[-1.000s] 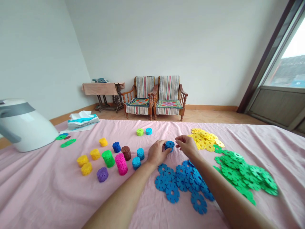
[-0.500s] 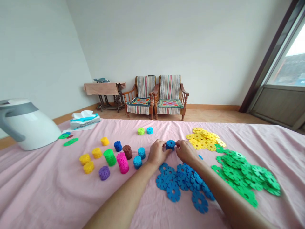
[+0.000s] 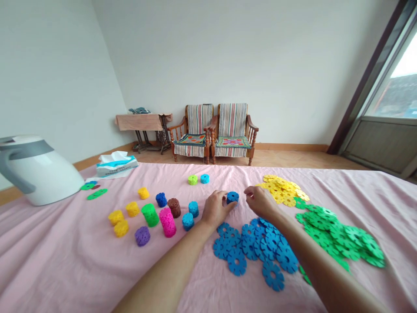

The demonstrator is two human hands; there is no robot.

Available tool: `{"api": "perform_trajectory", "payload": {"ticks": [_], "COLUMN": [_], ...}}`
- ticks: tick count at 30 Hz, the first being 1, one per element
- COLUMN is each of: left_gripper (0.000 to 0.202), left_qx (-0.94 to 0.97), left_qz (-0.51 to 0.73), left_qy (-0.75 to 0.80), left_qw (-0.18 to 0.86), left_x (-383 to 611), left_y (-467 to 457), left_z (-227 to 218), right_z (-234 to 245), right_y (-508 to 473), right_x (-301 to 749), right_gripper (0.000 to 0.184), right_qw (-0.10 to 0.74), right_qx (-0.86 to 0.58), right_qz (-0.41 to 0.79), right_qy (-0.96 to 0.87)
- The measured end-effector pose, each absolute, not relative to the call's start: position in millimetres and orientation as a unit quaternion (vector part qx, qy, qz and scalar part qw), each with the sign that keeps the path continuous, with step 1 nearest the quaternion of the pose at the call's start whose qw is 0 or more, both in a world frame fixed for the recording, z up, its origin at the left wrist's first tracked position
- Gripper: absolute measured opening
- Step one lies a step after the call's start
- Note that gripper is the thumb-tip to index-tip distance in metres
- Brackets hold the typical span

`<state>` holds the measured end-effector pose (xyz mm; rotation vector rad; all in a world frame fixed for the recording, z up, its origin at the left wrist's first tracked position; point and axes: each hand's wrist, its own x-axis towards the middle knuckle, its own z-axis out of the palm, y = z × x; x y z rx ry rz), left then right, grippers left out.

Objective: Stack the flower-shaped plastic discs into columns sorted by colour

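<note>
The left hand [image 3: 215, 208] grips a short stack of blue slotted discs [image 3: 232, 197] between thumb and fingers, its top face up. The stack is positioned ahead of the blue disc pile [image 3: 260, 245], between the two hands; contact between its underside and the pink cloth [image 3: 65, 269] cannot be confirmed. The right hand [image 3: 260, 202] is located just to the right of the stack, not touching it, with fingers curled together (whether they pinch a disc cannot be determined). The yellow disc pile [image 3: 280, 190] lies beyond the right hand; the green disc pile [image 3: 329, 232] lies to its right. Two light-blue disc stacks [image 3: 188, 221] stand near the left wrist, beside the magenta disc stack [image 3: 168, 222].
</note>
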<state>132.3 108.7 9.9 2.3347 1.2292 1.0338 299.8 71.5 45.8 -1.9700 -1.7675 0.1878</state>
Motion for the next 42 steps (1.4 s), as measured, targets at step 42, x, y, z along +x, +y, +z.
{"api": "perform_trajectory", "payload": {"ticks": [42], "left_gripper": [0.028], "left_qx": [0.810], "left_qz": [0.371], "left_qy": [0.413], "left_qw": [0.190], "left_x": [131], "left_y": [109], "left_z": [11], "right_z": [27], "right_y": [93], "right_x": [284], "right_gripper": [0.012], "right_qw": [0.449], "right_qx": [-0.668], "right_qz": [0.289], "right_qy": [-0.518]}}
